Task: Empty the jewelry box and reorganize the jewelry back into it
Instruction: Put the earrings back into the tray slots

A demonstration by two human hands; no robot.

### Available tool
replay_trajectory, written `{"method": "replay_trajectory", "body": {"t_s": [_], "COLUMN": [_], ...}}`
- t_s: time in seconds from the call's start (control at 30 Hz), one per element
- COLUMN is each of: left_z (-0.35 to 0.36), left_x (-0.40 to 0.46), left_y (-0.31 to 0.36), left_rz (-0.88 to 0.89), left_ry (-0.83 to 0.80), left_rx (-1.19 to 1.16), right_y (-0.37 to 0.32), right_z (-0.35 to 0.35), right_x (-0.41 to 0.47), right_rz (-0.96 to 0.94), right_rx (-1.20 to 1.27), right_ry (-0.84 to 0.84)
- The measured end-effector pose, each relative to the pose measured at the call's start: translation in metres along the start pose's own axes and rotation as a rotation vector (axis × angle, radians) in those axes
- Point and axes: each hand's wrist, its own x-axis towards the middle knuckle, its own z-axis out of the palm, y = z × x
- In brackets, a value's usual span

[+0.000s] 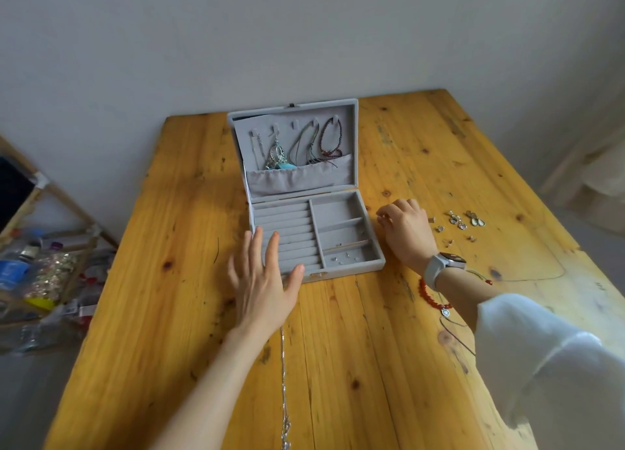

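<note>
Centrally on wooden table (176, 314): grey jewelry box (378, 262), lid (348, 111) propped open toward the wall. Inside the lid, hung from hooks: braided bracelet (330, 138), cords (306, 145), silver pendant with turquoise piece (279, 159) dipping into the fabric pocket (297, 179). Ring rolls (287, 226) bare; a few tiny studs (345, 257) in the nearest right compartment. Left hand (262, 290) spread flat, fingers straight, over the box's front left corner, holding nothing. Right hand (407, 228) just right of the box, fingers curled, something small and pale at the fingertips, too small to identify; watch (439, 267) on that wrist. Farther right, loose earrings (463, 221) scattered. Red bead bracelet (429, 295) under the right forearm; silver chain (284, 382) stretched toward the near edge.
</note>
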Motion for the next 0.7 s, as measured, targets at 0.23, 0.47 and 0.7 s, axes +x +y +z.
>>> {"method": "replay_trajectory", "body": {"t_s": [0.23,0.47,0.7], "left_z": [-0.018,-0.026,-0.029], "left_x": [0.011,0.004,0.006], "left_y": [0.013,0.007,0.0], "left_rz": [0.133,0.094,0.126], "left_ry": [0.221,0.2,0.201], "left_rx": [-0.463,-0.589,-0.515], "right_y": [-0.073,-0.105,-0.119], "right_z": [-0.031,-0.019,-0.018], "right_x": [-0.013,-0.03,-0.032], "right_rz": [-0.002,0.168,0.191], "right_rx": [0.744,0.959,1.037], "right_ry": [-0.223,-0.396,-0.464]}}
